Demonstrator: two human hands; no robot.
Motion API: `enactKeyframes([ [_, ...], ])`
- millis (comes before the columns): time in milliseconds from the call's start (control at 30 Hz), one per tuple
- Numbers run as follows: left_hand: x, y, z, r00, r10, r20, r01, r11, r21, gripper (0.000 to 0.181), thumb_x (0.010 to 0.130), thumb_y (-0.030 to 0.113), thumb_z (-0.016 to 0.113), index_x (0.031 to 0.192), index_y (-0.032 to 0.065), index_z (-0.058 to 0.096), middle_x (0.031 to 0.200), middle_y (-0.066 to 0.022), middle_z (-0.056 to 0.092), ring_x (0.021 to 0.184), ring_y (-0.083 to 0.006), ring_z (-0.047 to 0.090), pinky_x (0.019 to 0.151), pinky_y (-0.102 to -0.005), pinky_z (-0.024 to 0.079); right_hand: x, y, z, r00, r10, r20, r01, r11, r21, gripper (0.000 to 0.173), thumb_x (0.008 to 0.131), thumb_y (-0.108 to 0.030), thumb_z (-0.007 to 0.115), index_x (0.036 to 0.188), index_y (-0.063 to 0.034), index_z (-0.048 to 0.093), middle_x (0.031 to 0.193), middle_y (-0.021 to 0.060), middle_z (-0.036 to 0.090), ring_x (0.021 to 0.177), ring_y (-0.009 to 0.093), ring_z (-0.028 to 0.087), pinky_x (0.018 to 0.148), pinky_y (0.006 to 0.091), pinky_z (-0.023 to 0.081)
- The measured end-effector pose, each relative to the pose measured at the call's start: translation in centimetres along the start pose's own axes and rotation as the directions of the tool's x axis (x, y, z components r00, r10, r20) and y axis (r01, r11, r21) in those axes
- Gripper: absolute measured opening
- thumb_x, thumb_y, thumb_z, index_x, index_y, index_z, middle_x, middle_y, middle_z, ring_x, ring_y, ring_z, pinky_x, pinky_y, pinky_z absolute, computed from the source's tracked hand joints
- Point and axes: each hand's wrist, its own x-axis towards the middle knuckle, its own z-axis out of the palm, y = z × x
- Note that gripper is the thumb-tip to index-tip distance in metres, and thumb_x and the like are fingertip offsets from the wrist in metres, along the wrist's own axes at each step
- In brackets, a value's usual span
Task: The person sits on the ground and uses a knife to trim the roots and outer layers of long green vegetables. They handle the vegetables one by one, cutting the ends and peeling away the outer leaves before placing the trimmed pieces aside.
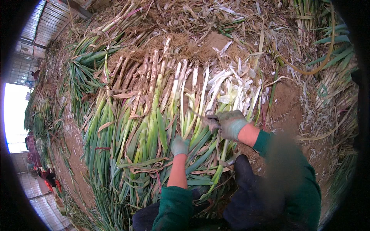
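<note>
A broad layer of Welsh onions (150,124) lies before me, roots away and green leaves towards my knees. My left hand (179,146), in a thin pale-green glove, is closed around the stem of one onion (189,130) among the leaves. Up and to the right, my gloved right hand (232,123) grips a dark metal hand tool (208,119), which looks like scissors; its pointed end is directed left over the stems. Stems on the left still wear brown, soil-covered skins. Whiter stems and loose peeled skins (231,86) lie beyond my right hand.
Tied onion bundles (115,29) lie at the upper left, and more onions (332,98) at the right. Dry skins and leaves (208,14) litter the soil floor (284,106). A yellowish hose-like loop (312,72) curves at the upper right. My knees (245,173) border the near side.
</note>
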Motion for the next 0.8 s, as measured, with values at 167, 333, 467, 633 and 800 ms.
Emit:
enactKeyframes([
  [167,-1.1,1.2,-0.1,0.999,-0.043,0.002,0.042,0.999,0.004,0.055,0.078,0.046,0.070,0.108,0.0012,0.060,0.100,-0.0260,0.066,0.094,-0.0431,0.063,0.083,-0.0491,0.049,1.4,1.6,0.3,0.997,0.057,-0.048,-0.058,0.998,-0.039,0.034,0.072,-0.020,0.067,0.103,-0.0048,0.067,0.101,0.0144,0.069,0.094,0.028,0.068,0.078,0.0388,0.054],
  [333,-0.8,0.4,0.5,0.998,-0.014,-0.066,0.016,0.999,0.036,0.057,0.078,0.048,0.070,0.109,0.0015,0.060,0.101,-0.0254,0.066,0.094,-0.0426,0.064,0.083,-0.0489,0.050,1.5,1.4,-0.3,0.996,0.088,-0.014,-0.088,0.996,0.032,0.042,0.072,-0.026,0.064,0.108,-0.0040,0.061,0.104,0.0152,0.067,0.097,0.030,0.066,0.084,0.0393,0.051],
  [467,-0.7,0.0,0.7,0.997,-0.063,-0.038,0.064,0.998,0.012,0.057,0.078,0.048,0.070,0.108,0.0010,0.061,0.100,-0.0254,0.067,0.095,-0.0418,0.064,0.084,-0.0487,0.050,-0.7,0.6,1.2,0.997,-0.021,0.078,0.022,1.000,-0.017,0.032,0.072,-0.022,0.064,0.099,-0.0045,0.068,0.098,0.0148,0.070,0.092,0.028,0.069,0.078,0.0385,0.054],
  [633,-0.9,0.1,0.2,0.998,-0.061,-0.010,0.061,0.998,-0.016,0.060,0.079,0.050,0.069,0.108,-0.0012,0.060,0.103,-0.0264,0.066,0.097,-0.0412,0.064,0.086,-0.0477,0.049,1.8,2.3,0.6,0.993,0.074,-0.096,-0.074,0.997,0.008,0.042,0.073,-0.026,0.064,0.109,-0.0051,0.062,0.102,0.0150,0.068,0.095,0.030,0.067,0.083,0.0403,0.053],
  [800,-1.0,0.4,0.5,0.999,-0.051,-0.010,0.051,0.999,0.017,0.061,0.079,0.050,0.068,0.111,-0.0008,0.059,0.107,-0.0257,0.065,0.098,-0.0415,0.063,0.086,-0.0475,0.049,4.5,4.2,-1.3,0.973,0.192,-0.131,-0.192,0.981,0.014,0.039,0.075,-0.025,0.063,0.107,-0.0044,0.062,0.101,0.0166,0.068,0.095,0.032,0.067,0.083,0.0410,0.053],
])
